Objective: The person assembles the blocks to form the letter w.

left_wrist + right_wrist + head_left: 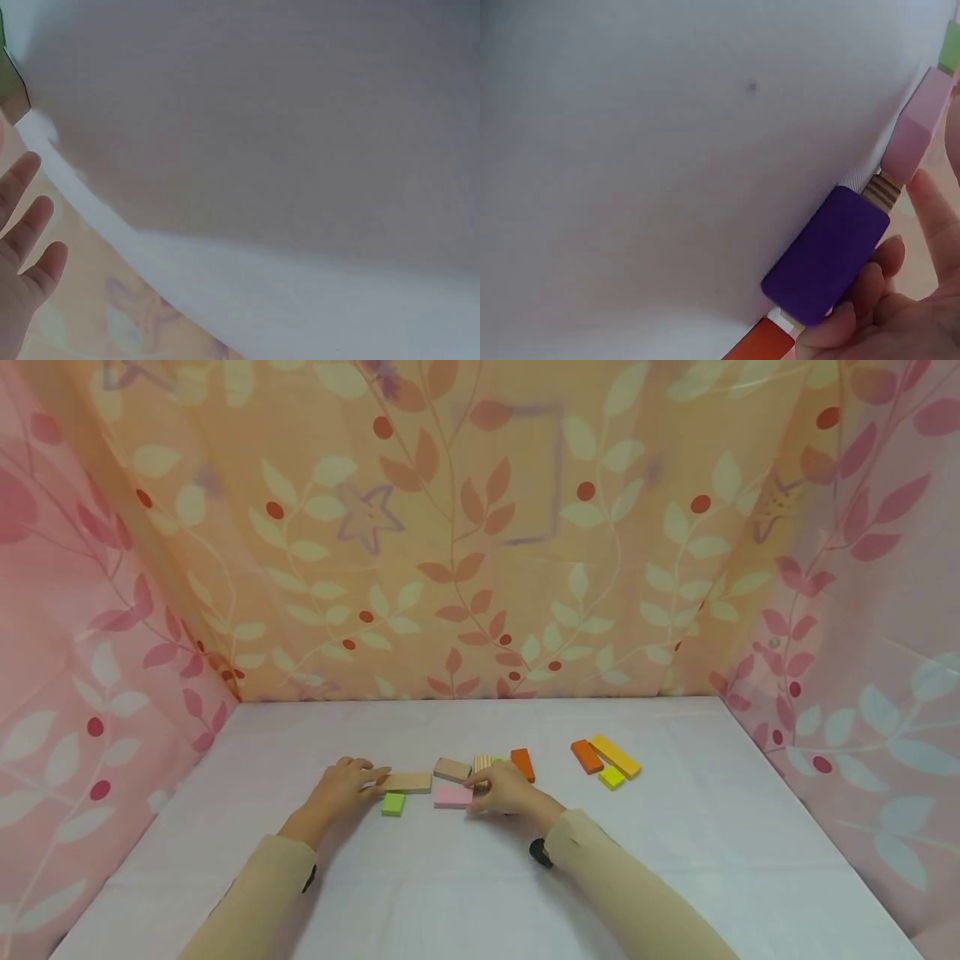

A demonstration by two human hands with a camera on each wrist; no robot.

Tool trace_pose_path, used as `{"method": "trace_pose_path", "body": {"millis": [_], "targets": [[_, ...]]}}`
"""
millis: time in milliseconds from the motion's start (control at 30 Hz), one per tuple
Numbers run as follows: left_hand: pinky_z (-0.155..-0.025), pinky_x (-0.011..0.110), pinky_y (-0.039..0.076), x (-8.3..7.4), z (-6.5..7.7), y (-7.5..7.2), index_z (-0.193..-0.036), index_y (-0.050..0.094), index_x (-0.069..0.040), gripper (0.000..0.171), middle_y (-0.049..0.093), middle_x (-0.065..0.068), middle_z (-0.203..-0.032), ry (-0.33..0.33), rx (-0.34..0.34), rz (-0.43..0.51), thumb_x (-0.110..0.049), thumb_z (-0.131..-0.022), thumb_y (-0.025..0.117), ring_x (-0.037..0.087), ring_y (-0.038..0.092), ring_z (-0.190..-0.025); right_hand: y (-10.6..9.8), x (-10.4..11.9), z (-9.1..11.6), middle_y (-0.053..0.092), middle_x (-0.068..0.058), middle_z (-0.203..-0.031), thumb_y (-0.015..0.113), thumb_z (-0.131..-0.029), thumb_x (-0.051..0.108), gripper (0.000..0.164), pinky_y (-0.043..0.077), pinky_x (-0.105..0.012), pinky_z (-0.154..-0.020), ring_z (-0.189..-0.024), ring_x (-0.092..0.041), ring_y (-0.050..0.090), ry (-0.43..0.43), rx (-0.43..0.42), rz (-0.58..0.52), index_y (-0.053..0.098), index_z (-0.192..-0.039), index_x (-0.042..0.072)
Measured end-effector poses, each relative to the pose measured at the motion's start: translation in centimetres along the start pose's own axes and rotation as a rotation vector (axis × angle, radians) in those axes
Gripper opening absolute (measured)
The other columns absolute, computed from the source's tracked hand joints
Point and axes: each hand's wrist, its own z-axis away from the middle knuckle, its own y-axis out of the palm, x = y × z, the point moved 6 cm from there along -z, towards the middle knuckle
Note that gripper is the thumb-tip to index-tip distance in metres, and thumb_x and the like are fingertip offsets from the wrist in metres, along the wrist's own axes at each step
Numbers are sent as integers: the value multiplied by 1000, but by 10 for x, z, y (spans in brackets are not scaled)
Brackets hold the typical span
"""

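Observation:
At the left end of a long plain wooden block [408, 783], my left hand [341, 789] has its thumb and index finger, pinching that end. Its other fingers [34, 217] are spread in the left wrist view. A light green block [393, 804] lies just below the wooden one. My right hand [513, 793] pinches the right end of a pink block [453, 797] between thumb and index finger. Beneath its curled fingers is a purple block [829, 255], mostly hidden from the head view. A striped block [482, 762] and a brown block [452, 768] lie behind the pink one.
Right of the hand lies an orange block [522, 766]. Farther right are another orange block [587, 757], a long yellow-orange block [615, 756] and a small yellow block [611, 777]. The white table [420, 893] is bounded by floral cloth [480, 568] behind and at both sides.

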Motion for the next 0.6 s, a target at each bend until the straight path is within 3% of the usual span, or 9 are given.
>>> {"method": "trace_pose_path", "body": {"millis": [100, 233, 467, 600], "targets": [[-91, 56, 39, -1, 0, -2, -127, 66, -11, 40, 60, 20, -115, -8, 5, 22, -34, -93, 63, 41, 51, -109, 1, 1, -3, 65, -5, -121, 86, -74, 27, 41, 36, -47, -101, -115, -26, 51, 24, -8, 12, 75, -112, 16], [-92, 57, 38, -2, -1, -2, -124, 67, -9, 38, 61, 20, -115, -24, 27, 59, -29, -93, 65, 41, 50, -110, 1, 4, -4, 66, -7, -120, 87, -73, 26, 38, 36, -50, -103, -120, -31, 50, 34, -15, 28, 76, -108, 14], [-89, 54, 41, -3, -6, 1, -121, 70, -11, 33, 62, 16, -114, -32, 43, 42, -27, -92, 65, 37, 52, -107, 0, 3, -6, 65, -7, -110, 88, -72, 26, 36, 39, -47, -98, -109, -26, 51, 28, -18, 32, 76, -103, 13], [-87, 54, 42, 0, -10, 6, -119, 71, -9, 33, 64, 16, -109, -40, 43, 64, -26, -91, 67, 37, 54, -102, -4, 2, -6, 60, -4, -96, 86, -74, 22, 34, 43, -40, -85, -95, -22, 50, 1, -19, 8, 74, -104, 10]]}}
